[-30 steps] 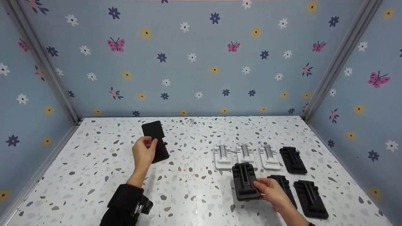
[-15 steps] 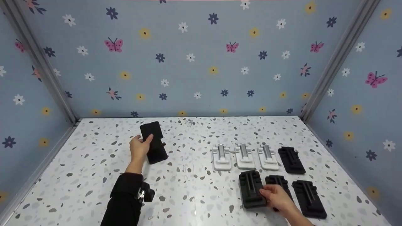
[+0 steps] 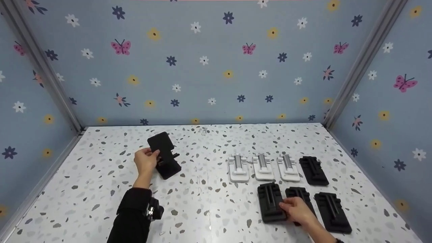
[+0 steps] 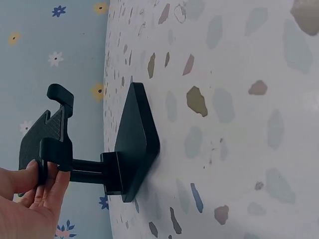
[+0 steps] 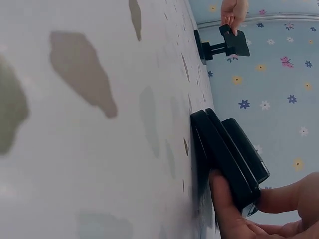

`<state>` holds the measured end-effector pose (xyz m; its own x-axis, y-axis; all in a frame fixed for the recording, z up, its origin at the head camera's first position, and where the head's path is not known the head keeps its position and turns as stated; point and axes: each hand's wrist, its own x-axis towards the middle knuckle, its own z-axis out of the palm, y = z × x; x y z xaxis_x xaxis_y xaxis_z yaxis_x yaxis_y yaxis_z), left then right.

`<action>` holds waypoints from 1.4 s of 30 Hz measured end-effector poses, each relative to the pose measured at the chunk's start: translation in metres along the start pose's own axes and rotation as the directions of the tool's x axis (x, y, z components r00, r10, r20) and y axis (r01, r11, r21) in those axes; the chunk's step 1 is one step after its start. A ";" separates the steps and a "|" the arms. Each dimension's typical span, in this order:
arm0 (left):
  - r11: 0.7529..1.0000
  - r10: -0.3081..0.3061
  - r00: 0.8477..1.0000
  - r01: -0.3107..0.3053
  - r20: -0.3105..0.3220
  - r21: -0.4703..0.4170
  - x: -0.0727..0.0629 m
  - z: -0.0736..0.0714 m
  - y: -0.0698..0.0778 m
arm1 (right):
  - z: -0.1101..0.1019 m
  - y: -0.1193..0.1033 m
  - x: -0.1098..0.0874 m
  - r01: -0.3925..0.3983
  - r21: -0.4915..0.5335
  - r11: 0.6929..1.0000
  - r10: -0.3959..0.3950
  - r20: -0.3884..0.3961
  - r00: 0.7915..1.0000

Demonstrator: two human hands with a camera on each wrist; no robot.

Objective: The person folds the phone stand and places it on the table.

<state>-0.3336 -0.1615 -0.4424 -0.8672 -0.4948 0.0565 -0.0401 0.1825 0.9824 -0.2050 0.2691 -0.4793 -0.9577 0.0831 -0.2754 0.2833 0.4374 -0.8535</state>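
An unfolded black phone stand stands on its base at the left of the table. My left hand grips the side edge of its upper plate, thumb on the face. In the left wrist view, two posts join the stand's base to the raised holder. On the right, my right hand pinches a folded black phone stand by its near right corner. The right wrist view shows this folded stand tilted, its far end low against the table and my finger beneath the near end.
White folded phone stands form a back row, with a black one at its right end. Beside my right hand lie a partly hidden black stand and another black stand. Flowered walls enclose the speckled table.
My right hand has carried the folded stand rightward and down to the front row. My left hand has shifted leftward to the upper plate's edge, and the unfolded stand has turned slightly.
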 end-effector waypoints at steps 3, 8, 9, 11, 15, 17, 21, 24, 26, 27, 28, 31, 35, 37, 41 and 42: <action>0.999 -0.003 1.000 0.003 0.003 -0.035 -0.003 0.001 0.002 | 0.001 -0.001 0.001 0.043 -0.145 0.988 -0.051 -0.049 0.997; 0.996 -0.020 0.999 0.023 0.037 -0.084 -0.012 0.007 0.013 | -0.001 -0.004 0.001 0.177 -0.412 0.894 -0.230 -0.082 0.970; 0.995 -0.019 0.999 0.024 0.051 -0.096 -0.014 0.009 0.016 | -0.001 -0.004 0.001 0.189 -0.443 0.876 -0.251 -0.086 0.964; 0.991 -0.024 0.996 0.034 0.082 -0.127 -0.019 0.011 0.024 | -0.002 -0.006 0.001 0.212 -0.487 0.847 -0.287 -0.084 0.954; 0.983 -0.015 0.990 0.041 0.143 -0.181 -0.032 0.018 0.038 | -0.002 -0.008 0.001 0.223 -0.546 0.807 -0.310 -0.070 0.948; 0.976 -0.005 0.985 0.043 0.173 -0.214 -0.038 0.021 0.045 | -0.003 -0.009 0.002 0.217 -0.559 0.800 -0.300 -0.059 0.952; 0.961 0.033 0.974 0.030 0.224 -0.273 -0.053 0.026 0.056 | -0.006 -0.012 0.003 0.211 -0.559 0.802 -0.284 -0.045 0.958; 0.952 0.065 0.965 0.016 0.254 -0.305 -0.065 0.030 0.063 | -0.007 -0.018 0.003 0.209 -0.546 0.811 -0.284 -0.055 0.957; 0.945 0.087 0.958 0.008 0.275 -0.327 -0.072 0.032 0.066 | -0.004 -0.025 0.003 0.223 -0.524 0.822 -0.309 -0.083 0.947; 0.944 0.097 0.954 0.002 0.283 -0.330 -0.076 0.033 0.067 | -0.002 -0.030 0.002 0.231 -0.494 0.838 -0.316 -0.094 0.944; 0.943 0.102 0.951 0.001 0.292 -0.333 -0.079 0.034 0.069 | 0.001 -0.035 0.001 0.242 -0.456 0.856 -0.320 -0.101 0.942; 0.937 0.125 0.939 -0.006 0.321 -0.349 -0.090 0.036 0.072 | 0.011 -0.050 -0.001 0.315 -0.301 0.900 -0.357 -0.092 0.930; 0.925 0.165 0.916 -0.015 0.367 -0.379 -0.103 0.040 0.075 | 0.026 -0.067 -0.001 0.400 -0.084 0.913 -0.401 0.002 0.916; 0.922 0.185 0.901 -0.021 0.391 -0.388 -0.110 0.042 0.075 | 0.034 -0.073 -0.001 0.427 -0.008 0.904 -0.426 0.051 0.903; 0.917 0.212 0.874 -0.023 0.437 -0.398 -0.121 0.046 0.076 | 0.048 -0.083 0.000 0.436 0.087 0.895 -0.445 0.141 0.885; 0.916 0.216 0.868 -0.021 0.447 -0.402 -0.124 0.046 0.077 | 0.051 -0.084 0.001 0.426 0.107 0.898 -0.438 0.159 0.885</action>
<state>-0.2525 -0.0468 -0.3825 -0.9833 -0.0107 0.1816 0.1808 -0.1639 0.9698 -0.2274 0.1864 -0.4303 -0.9636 -0.2604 0.0601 -0.1480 0.3327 -0.9313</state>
